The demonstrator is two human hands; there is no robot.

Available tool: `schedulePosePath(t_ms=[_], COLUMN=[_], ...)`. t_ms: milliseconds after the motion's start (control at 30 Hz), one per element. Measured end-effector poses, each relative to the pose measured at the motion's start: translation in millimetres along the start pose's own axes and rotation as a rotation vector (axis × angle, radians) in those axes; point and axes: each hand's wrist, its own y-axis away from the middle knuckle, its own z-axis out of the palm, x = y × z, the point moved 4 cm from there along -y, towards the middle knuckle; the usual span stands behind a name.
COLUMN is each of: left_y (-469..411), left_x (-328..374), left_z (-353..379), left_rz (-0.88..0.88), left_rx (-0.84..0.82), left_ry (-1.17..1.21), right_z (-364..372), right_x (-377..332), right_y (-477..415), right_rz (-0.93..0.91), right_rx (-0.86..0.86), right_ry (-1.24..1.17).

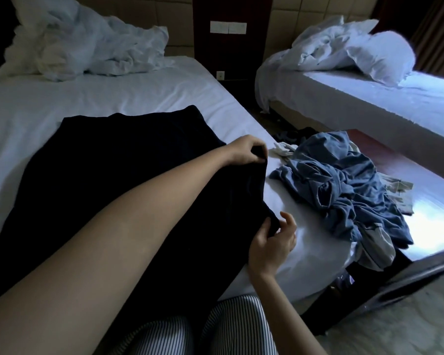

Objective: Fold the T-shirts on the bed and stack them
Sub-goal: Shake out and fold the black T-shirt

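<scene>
While our left hand (244, 152) pinches the far edge of the black T-shirt (118, 170), our right hand (269, 239) pinches its near edge. Crumpled blue clothes (344, 180) lie beside it on the bed (113, 93).

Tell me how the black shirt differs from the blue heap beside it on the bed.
Colour: the black shirt is very dark; the blue heap is mid blue.
Pose: the black shirt lies spread fairly flat; the blue heap is crumpled.
Handling: the left hand and right hand each pinch the black shirt's right edge; nothing touches the blue heap.
Both rest on the same white bed.
</scene>
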Motion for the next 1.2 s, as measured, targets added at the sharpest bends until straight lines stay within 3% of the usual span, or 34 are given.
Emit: schedulePosePath(t_ms=[133,267,333,433,600,633,733,800,867,967,1033,1200], left_y=[20.7,83.9,120.9,162.1,139.7,124.8,82.7,67.5,63.3,63.9,73.3,137.7], left_x=[7.2,-25.7,-56.2,-91.5,-44.8,-32.5,-12.1,-14.5,-17.7,-16.0,-9.5,10.3], left_z=[-33.8,-68.7,-72.2,-63.4,-42.8,-31.8,15.5,38.8,44.8,39.6,26.1,-24.3], left_rz=[0.116,0.161,0.095,-0.196,-0.183,-0.185,-0.306,-0.423,-0.465,-0.366,-0.237,0.125], left_rx=[0.011,0.053,-0.028,-0.200,0.250,0.267,0.025,-0.164,-0.225,-0.188,-0.070,0.140], left_ry=[-0.035,-0.171,-0.379,-0.665,-0.240,-0.177,-0.087,-0.203,-0.318,-0.242,-0.166,-0.047], right_z=[-3.2,-7.3,-10.2,-12.5,-7.5,-6.4,-7.4,-7.9,-8.1,-8.3,-7.5,-9.6], right_x=[-0.8,-8.5,-10.6,-11.1,-14.3,-13.0,-8.8,-8.3,-9.2,-5.1,-3.1,-11.6], right_y=[3.3,2.7,4.0,5.5,-3.0,-3.3,-3.3,-4.7,-5.3,-5.9,-5.8,-7.9], right_rz=[-0.081,-0.139,-0.161,-0.123,0.009,-0.005,-0.067,-0.103,-0.124,-0.045,-0.009,-0.230], right_rx=[0.063,0.015,-0.056,-0.187,-0.301,-0.310,-0.301,-0.306,-0.344,-0.412,-0.453,-0.605], right_ry=[-0.050,-0.092,-0.073,0.028,0.139,0.167,0.163,0.139,0.132,0.126,0.136,0.144])
